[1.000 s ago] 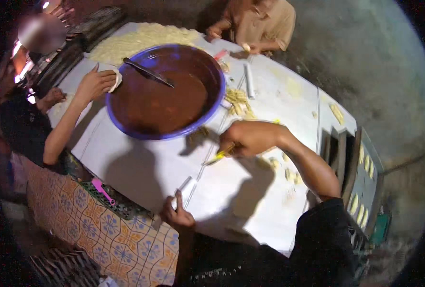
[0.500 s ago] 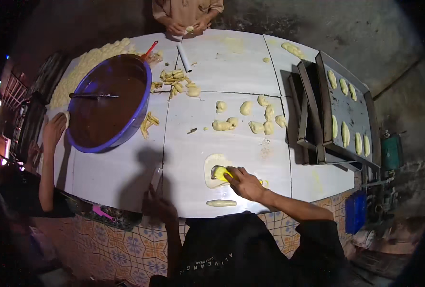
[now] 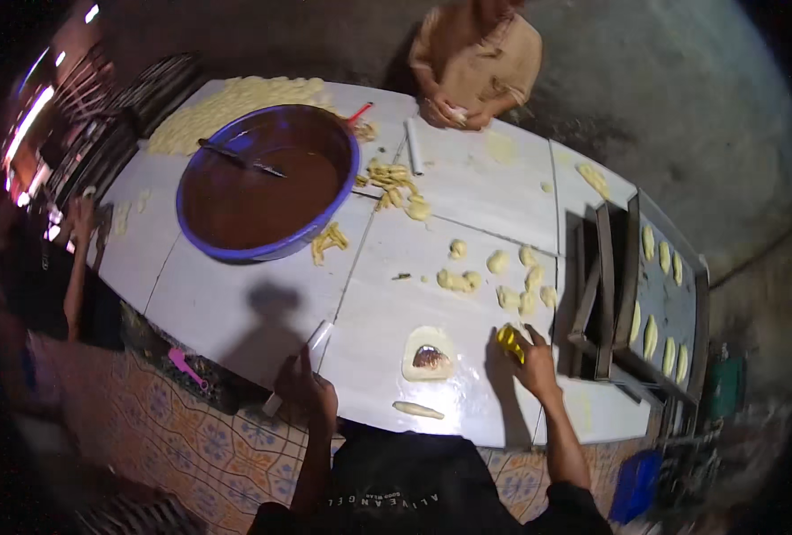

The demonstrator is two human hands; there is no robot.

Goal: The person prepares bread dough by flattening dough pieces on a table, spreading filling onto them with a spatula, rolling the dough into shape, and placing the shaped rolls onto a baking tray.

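My left hand (image 3: 305,383) is closed round a white rod (image 3: 321,336), shaped like a length of pipe, at the table's front edge. Raised over the right part of the table, my right hand (image 3: 533,364) grips a small yellow container (image 3: 510,342); its exact kind is unclear. Between my hands lies a flattened piece of dough (image 3: 413,363) with a dark brown filling (image 3: 430,358) heaped on it. A slim rolled dough piece (image 3: 418,410) rests just in front of it. Farther back are several dough lumps (image 3: 497,261).
A large purple basin (image 3: 351,192) of brown paste stands left, a dark utensil (image 3: 235,157) across it. Stacked metal trays (image 3: 701,308) with dough rolls sit right. Yellow strips (image 3: 391,178) and another white rod (image 3: 414,147) lie behind. Co-workers' hands (image 3: 458,114) (image 3: 82,218) are across and left.
My right hand has lifted the yellow container off the flattened dough and moved right, leaving brown filling there. My left hand still holds the white rod. The whole view has turned and shifted.
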